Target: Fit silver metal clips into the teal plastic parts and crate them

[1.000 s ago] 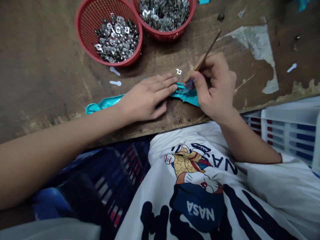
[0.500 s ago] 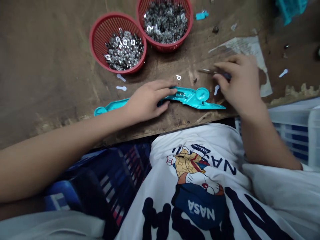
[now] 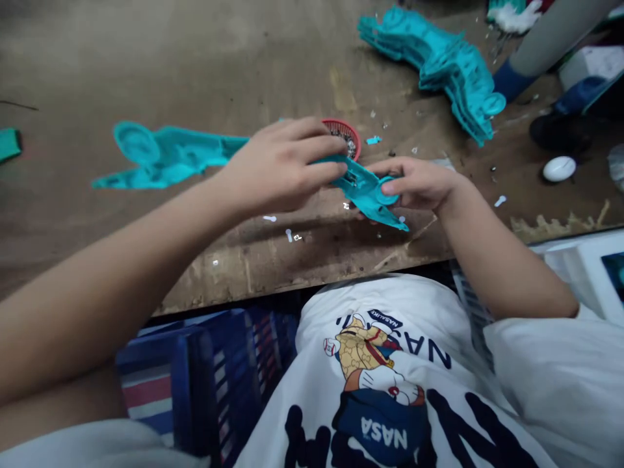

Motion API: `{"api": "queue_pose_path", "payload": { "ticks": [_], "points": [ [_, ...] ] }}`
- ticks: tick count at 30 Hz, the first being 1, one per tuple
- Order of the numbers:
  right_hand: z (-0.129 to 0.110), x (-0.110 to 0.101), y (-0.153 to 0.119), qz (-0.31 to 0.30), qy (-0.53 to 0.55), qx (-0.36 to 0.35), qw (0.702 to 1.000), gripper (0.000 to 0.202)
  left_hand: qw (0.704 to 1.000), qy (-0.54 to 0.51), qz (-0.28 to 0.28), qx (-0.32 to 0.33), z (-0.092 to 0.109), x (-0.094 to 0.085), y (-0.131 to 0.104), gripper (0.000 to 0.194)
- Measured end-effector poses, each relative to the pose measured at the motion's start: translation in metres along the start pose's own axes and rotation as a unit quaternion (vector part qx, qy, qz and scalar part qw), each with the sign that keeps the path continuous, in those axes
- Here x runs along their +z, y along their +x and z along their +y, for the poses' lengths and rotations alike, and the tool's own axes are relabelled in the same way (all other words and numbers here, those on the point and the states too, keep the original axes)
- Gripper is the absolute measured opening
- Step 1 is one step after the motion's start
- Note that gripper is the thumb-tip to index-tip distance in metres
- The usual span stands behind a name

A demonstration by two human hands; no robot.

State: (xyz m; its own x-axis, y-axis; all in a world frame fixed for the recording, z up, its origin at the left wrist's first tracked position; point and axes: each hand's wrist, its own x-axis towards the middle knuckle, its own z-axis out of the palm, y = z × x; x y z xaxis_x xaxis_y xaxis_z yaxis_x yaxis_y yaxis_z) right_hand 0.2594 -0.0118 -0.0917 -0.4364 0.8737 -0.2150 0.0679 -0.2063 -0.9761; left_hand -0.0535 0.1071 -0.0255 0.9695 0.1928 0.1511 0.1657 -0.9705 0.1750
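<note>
A long turquoise plastic strip (image 3: 180, 153) is raised over the wooden table, its middle hidden behind my left hand (image 3: 287, 166). That hand's fingers are closed over the strip. At the strip's right end, with its round disc and pointed tip, my right hand (image 3: 414, 185) grips with the thumb on the disc and the other fingers partly hidden behind. No tool shows in the right hand now. Beyond the left fingers, a red basket (image 3: 358, 144) of small metal pieces is partly covered. Small metal clips (image 3: 346, 206) and white keyhole-shaped bits (image 3: 270, 218) lie on the table below.
A stack of turquoise strips (image 3: 429, 58) lies at the back right, beside a grey post (image 3: 560, 42). A white oval thing (image 3: 559, 169) sits at the right. Below the table's front edge stands a blue crate (image 3: 195, 383); a green piece (image 3: 7, 144) lies far left.
The turquoise strip has been lifted off the table. My right hand has come in from the right to its end; the thin pointed tool it held is out of sight. The view has shifted.
</note>
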Motion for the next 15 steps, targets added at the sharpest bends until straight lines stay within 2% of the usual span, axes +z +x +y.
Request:
{"api": "queue_pose_path", "payload": {
  "ticks": [2, 4, 6, 7, 9, 11, 13, 15],
  "points": [
    [-0.006, 0.006, 0.028, 0.023, 0.035, -0.022, 0.999, 0.086, 0.999, 0.035, 0.001, -0.029, -0.03, -0.011, 0.0, 0.044],
    [-0.012, 0.026, 0.06, 0.052, -0.01, -0.055, 0.997, 0.083, 0.995, 0.064, 0.022, -0.066, -0.059, -0.013, -0.016, 0.041],
    [-0.016, 0.052, 0.088, 0.088, -0.147, -0.1, 0.98, 0.074, 0.989, 0.099, 0.027, -0.105, -0.079, -0.01, -0.045, 0.036],
    [-0.017, 0.066, 0.099, 0.106, -0.245, -0.115, 0.957, 0.065, 0.985, 0.123, 0.015, -0.123, -0.086, -0.009, -0.062, 0.037],
    [-0.018, 0.087, 0.114, 0.123, -0.432, -0.125, 0.884, 0.056, 0.973, 0.179, -0.009, -0.148, -0.091, -0.006, -0.094, 0.043],
    [-0.018, 0.098, 0.121, 0.13, -0.542, -0.115, 0.822, 0.062, 0.96, 0.228, 0.006, -0.161, -0.089, -0.006, -0.118, 0.043],
    [-0.02, 0.099, 0.124, 0.126, -0.58, -0.1, 0.799, 0.064, 0.95, 0.248, 0.062, -0.176, -0.084, -0.005, -0.131, 0.034],
    [-0.025, 0.096, 0.127, 0.133, -0.584, -0.083, 0.797, 0.062, 0.942, 0.236, 0.124, -0.204, -0.075, -0.004, -0.134, 0.025]
  ]
}}
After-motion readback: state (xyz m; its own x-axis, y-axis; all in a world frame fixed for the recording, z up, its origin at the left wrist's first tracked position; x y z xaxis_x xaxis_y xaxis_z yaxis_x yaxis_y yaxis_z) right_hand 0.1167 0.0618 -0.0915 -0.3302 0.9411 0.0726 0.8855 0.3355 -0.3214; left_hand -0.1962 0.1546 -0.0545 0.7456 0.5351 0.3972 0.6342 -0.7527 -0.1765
